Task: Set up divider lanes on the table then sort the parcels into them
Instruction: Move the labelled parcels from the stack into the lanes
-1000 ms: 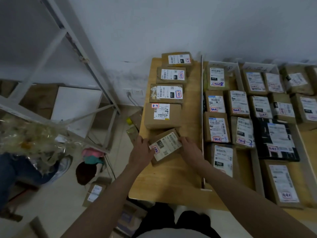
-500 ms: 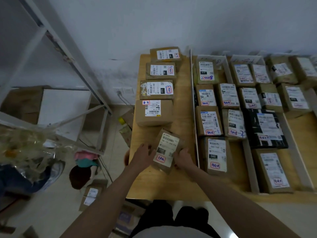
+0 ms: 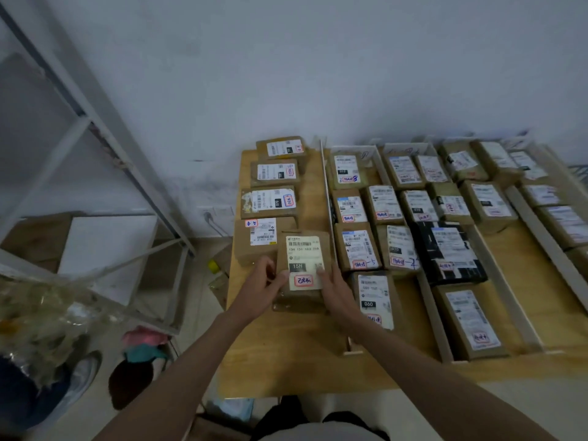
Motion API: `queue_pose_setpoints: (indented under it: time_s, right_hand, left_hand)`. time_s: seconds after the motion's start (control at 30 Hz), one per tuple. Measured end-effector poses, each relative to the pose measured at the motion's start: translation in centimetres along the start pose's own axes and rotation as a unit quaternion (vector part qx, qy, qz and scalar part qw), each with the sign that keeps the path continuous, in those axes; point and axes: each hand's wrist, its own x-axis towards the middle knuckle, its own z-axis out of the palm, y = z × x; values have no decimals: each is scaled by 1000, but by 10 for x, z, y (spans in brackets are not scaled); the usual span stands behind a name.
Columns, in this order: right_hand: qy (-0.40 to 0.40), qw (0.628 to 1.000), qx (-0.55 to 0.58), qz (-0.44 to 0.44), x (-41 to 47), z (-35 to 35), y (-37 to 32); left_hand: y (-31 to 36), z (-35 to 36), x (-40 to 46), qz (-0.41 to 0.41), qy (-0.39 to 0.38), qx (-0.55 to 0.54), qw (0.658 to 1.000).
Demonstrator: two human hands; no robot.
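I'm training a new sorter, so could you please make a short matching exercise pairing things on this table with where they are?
Things:
1. black parcel
2. 15H parcel
3. 060 parcel
4. white divider

Places:
A. held between left hand and right hand
B. upright, along the left column's right side
C. just right of the right hand
D. among brown parcels, further right

Pairs: 1-D, 2-A, 3-C, 4-B

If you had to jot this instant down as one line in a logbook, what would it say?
phase: sorting | held parcel: both hands, over leftmost lane | left hand: grips left edge | right hand: holds right edge | divider: upright beside it
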Motion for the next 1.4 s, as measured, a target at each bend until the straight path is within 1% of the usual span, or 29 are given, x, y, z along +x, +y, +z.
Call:
queue_pose_setpoints:
  time_s: [0.1, 0.37, 0.53, 0.67, 0.77, 0.87, 0.93, 1.07, 1.27, 1.4]
  right_hand:
    - [33, 999, 21, -29, -1, -15, -21]
    - [112, 991, 52, -45, -8, -70, -44]
    - [152, 987, 47, -23, -17, -119, -44]
    - [196, 980, 15, -14, -27, -166, -35]
    - [224, 975, 6, -3, -37, -201, -26]
    - [229, 973, 24, 0, -51, -241, -11]
    - [233, 972, 22, -3, -57, -258, -5]
    - [249, 968, 18, -12, -78, -320, 19]
    - [251, 968, -27, -3, -100, -412, 61]
    - [234, 972, -28, -2, -104, -449, 82]
  left_hand:
    - [24, 0, 11, 13, 12, 11, 1000]
    - [88, 25, 49, 47, -29, 83, 995]
    - [136, 62, 56, 84, -46, 120, 988]
    - [163, 92, 59, 131, -88, 164, 974]
    - [180, 118, 56, 171, -81, 238, 953]
    - [199, 154, 48, 199, -59, 313, 927]
    - [208, 169, 45, 210, -45, 342, 915]
    - [232, 225, 34, 231, -15, 390, 891]
    - [261, 311, 8, 205, -2, 422, 883]
    - [272, 345, -7, 197, 3, 432, 880]
